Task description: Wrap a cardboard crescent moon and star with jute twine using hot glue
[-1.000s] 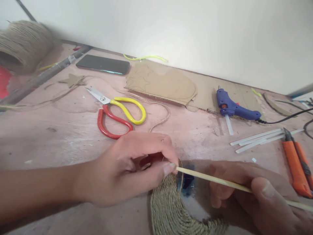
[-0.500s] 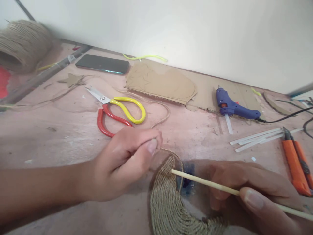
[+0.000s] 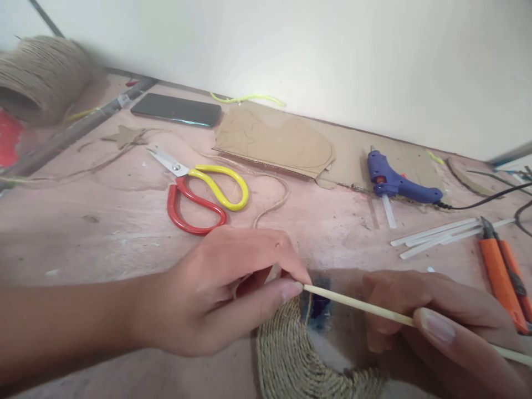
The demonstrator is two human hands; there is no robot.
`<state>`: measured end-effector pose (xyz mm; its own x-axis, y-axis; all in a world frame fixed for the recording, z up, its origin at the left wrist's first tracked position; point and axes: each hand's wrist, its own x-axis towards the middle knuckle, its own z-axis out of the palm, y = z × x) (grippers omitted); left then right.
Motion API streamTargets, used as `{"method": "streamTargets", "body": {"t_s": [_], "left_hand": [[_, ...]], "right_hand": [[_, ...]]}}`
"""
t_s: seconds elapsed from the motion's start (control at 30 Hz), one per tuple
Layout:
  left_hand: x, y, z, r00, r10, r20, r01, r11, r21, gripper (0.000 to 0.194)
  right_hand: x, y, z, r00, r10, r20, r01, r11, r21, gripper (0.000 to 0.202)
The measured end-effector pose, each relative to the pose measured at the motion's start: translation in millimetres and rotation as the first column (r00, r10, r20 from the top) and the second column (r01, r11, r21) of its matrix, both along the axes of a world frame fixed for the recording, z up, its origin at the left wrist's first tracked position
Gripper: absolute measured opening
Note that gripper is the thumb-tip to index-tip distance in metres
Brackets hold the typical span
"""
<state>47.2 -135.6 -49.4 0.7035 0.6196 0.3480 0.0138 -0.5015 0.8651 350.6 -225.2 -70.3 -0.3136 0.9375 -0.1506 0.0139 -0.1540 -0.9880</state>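
Left hand (image 3: pixel 199 293) has thumb and forefinger brought together at the tip of the wooden stick (image 3: pixel 357 303); whether they pinch it or twine (image 3: pixel 308 310), I cannot tell. Right hand (image 3: pixel 457 313) grips the stick. Just below the left fingers lies the twine-covered curve (image 3: pixel 282 349); twine is probably being fitted there, which calls for steady pressing.

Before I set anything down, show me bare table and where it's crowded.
Bare table: at left, between scissors and left forearm; at centre, between string, cardboard, glue sticks and left hand. Both are lightly flecked. Crowded: right, with glue gun, glue sticks and orange tool; front, with right hand, pale stick and twine piece.
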Motion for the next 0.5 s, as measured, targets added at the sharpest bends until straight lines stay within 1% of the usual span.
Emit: {"method": "streamTargets", "body": {"t_s": [0.1,0.23,0.33,0.5], "left_hand": [[0,0,0.1,0.999,-0.025,0.048,0.026,1.000,-0.009,0.009],[0,1,-0.6,0.998,-0.051,0.041,0.052,0.998,-0.020,0.010],[-1,1,-0.8,0.997,-0.064,0.040,0.064,0.998,-0.007,0.007],[-2,5,-0.9,0.992,-0.129,0.015,0.129,0.991,0.028,0.013]], "right_hand": [[-1,1,0.0,1.000,-0.005,-0.006,0.004,1.000,-0.009,0.044],[-11,10,8.2,0.999,0.009,-0.052,-0.011,0.999,-0.036,0.040],[-13,14,11.9,0.996,0.010,-0.085,-0.015,0.998,-0.064,0.042],[-2,8,3.9,0.997,0.073,-0.025,-0.074,0.996,-0.050,0.049]]}}
